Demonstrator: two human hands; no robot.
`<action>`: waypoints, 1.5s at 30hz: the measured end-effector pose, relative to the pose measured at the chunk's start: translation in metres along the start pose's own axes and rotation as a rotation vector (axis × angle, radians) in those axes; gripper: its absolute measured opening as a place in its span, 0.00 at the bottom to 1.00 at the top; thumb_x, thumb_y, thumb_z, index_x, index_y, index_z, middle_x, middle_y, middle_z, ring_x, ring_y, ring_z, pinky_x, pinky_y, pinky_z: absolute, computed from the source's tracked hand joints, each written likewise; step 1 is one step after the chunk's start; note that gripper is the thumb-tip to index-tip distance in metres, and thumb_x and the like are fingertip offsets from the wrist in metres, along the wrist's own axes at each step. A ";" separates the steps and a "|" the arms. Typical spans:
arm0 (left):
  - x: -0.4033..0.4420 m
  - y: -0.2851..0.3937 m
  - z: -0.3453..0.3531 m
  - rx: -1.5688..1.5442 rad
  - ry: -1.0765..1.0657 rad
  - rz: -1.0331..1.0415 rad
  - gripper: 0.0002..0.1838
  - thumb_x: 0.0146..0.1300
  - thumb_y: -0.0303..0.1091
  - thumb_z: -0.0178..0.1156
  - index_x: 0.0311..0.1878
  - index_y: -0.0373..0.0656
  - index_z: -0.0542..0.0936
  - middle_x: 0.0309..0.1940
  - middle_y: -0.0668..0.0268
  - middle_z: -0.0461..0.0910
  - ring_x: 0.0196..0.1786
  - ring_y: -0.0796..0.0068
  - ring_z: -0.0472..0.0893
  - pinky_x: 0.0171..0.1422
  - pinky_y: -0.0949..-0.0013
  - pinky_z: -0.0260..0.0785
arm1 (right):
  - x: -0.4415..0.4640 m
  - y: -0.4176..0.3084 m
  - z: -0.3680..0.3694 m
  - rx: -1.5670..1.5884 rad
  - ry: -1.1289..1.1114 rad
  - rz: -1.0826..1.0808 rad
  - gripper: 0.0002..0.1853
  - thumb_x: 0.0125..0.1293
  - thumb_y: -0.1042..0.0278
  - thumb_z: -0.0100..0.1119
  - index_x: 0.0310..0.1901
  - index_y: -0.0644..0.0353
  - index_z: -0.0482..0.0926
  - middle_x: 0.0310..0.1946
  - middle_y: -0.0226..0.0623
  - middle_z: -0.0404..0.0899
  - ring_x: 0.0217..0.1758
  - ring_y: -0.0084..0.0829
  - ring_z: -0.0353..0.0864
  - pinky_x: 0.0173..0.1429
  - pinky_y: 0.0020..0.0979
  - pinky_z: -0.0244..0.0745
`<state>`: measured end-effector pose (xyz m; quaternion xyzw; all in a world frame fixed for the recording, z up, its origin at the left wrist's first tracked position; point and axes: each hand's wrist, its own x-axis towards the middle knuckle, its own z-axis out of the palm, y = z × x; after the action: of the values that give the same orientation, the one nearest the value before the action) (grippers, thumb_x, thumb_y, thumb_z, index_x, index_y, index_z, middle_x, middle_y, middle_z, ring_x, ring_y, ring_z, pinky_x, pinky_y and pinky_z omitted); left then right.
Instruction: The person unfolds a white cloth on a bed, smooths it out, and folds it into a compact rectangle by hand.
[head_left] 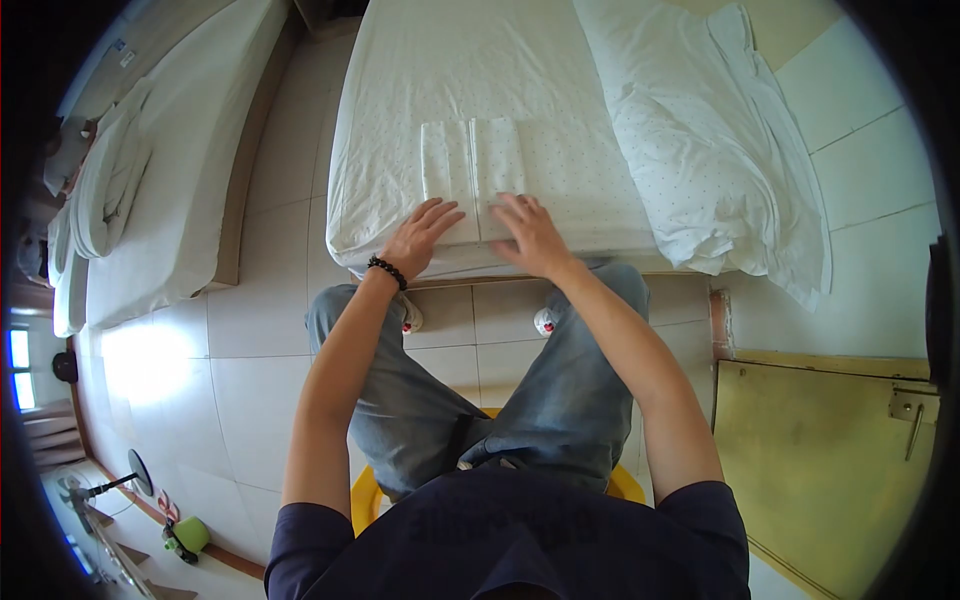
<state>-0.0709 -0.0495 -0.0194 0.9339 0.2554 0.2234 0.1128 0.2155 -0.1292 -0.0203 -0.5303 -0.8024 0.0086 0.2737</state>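
A white cloth with small dots (447,160) lies flat on the bed in front of me. It is folded into two side-by-side panels, with a narrow line running between them. My left hand (425,235), wearing a black beaded bracelet (388,270) at the wrist, rests at the near left part of the cloth with fingers apart. At the near right part is my right hand (530,235), its fingers spread and palm down. Neither hand grips anything. Whether the palms press on the cloth or hover just over it, I cannot tell.
The bed (385,130) has a white sheet, with a rumpled dotted quilt (690,170) along its right side. Another bed (190,150) stands to the left across a tiled floor (285,150). I sit on a yellow stool (366,500). A yellowish door (820,460) is at the lower right.
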 end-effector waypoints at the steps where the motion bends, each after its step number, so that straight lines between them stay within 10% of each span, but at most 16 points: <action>1: -0.002 -0.003 -0.002 -0.008 0.005 -0.003 0.38 0.59 0.17 0.61 0.75 0.50 0.77 0.76 0.67 0.76 0.81 0.53 0.71 0.85 0.57 0.68 | 0.000 0.007 -0.002 0.049 0.036 -0.008 0.34 0.61 0.73 0.69 0.71 0.55 0.75 0.75 0.37 0.69 0.71 0.45 0.72 0.74 0.43 0.74; 22: 0.017 -0.050 0.014 0.078 0.175 -0.195 0.39 0.61 0.26 0.65 0.79 0.59 0.75 0.77 0.70 0.76 0.76 0.56 0.75 0.83 0.55 0.66 | 0.022 0.089 -0.001 -0.203 -0.079 -0.223 0.32 0.60 0.81 0.67 0.67 0.46 0.79 0.60 0.28 0.74 0.60 0.33 0.79 0.60 0.35 0.82; 36: 0.034 -0.058 0.001 0.231 -0.089 -0.058 0.42 0.62 0.26 0.64 0.82 0.62 0.73 0.84 0.79 0.70 0.88 0.63 0.62 0.89 0.48 0.56 | 0.048 0.083 -0.009 -0.072 -0.157 -0.328 0.34 0.68 0.70 0.62 0.78 0.54 0.75 0.81 0.31 0.72 0.81 0.37 0.72 0.85 0.38 0.66; 45: 0.038 -0.062 0.003 0.076 -0.037 -0.142 0.36 0.65 0.25 0.62 0.78 0.58 0.78 0.77 0.79 0.78 0.85 0.67 0.68 0.89 0.52 0.56 | 0.041 0.092 0.010 0.148 -0.060 -0.130 0.31 0.63 0.75 0.65 0.71 0.59 0.80 0.74 0.30 0.80 0.80 0.35 0.74 0.83 0.37 0.70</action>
<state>-0.0662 0.0223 -0.0286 0.9210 0.3272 0.1877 0.0977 0.2773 -0.0510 -0.0387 -0.4549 -0.8402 0.0657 0.2879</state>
